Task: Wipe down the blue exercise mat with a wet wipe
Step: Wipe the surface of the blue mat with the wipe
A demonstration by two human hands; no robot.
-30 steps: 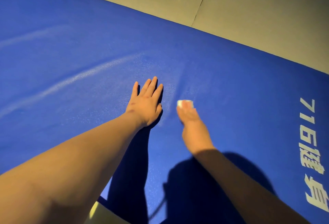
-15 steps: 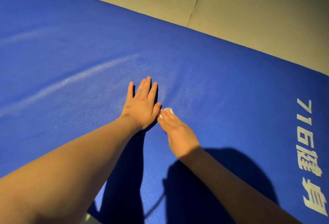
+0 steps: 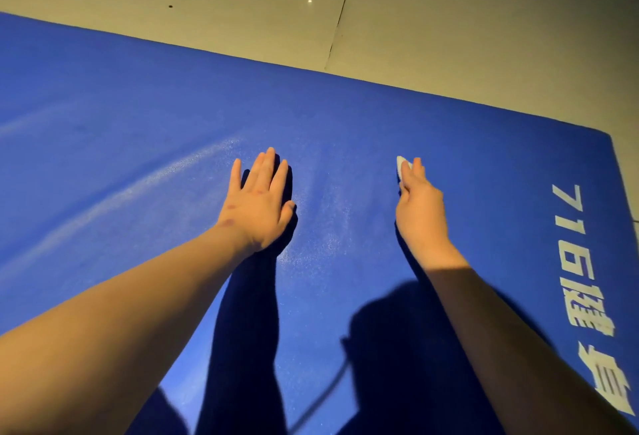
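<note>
The blue exercise mat [image 3: 345, 116] is lying flat on the pale floor [image 3: 466, 19]. The left hand [image 3: 257, 204] is pressing down on it, grip fully open, fingers straight, holding nothing. Well apart, the right hand [image 3: 420, 208] is keeping its fingers straight too, pressing the white wet wipe [image 3: 401, 164] onto the mat under its fingertips, near the white lettering [image 3: 581, 261].

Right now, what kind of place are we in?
Probably a gym or fitness studio: a big blue exercise mat with white printed lettering lies on a pale tiled floor.
</note>
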